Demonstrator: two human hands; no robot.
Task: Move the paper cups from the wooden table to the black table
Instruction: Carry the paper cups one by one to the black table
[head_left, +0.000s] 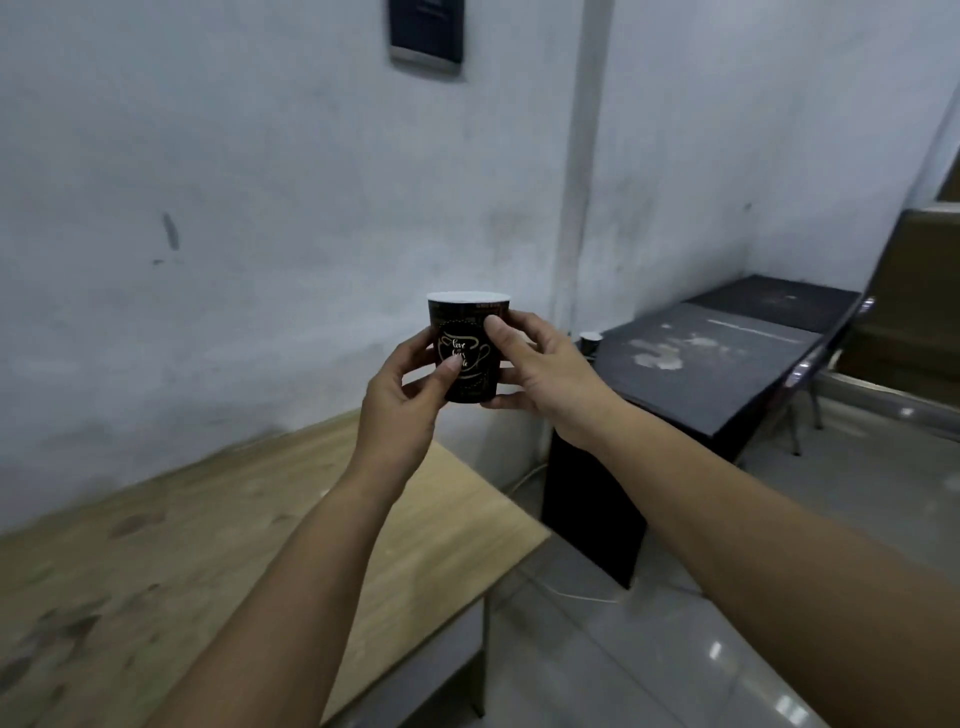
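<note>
Paper cup, dark with gold print (469, 349), sits upright in both your hands: left hand (402, 395) and right hand (545, 374) each grasp its sides.

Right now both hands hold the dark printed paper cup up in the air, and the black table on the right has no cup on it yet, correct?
Not quite. Both hands, left hand and right hand, do hold the dark printed paper cup in the air, but the black table already has a small dark paper cup at its near-left corner. The head view shows it.
</note>
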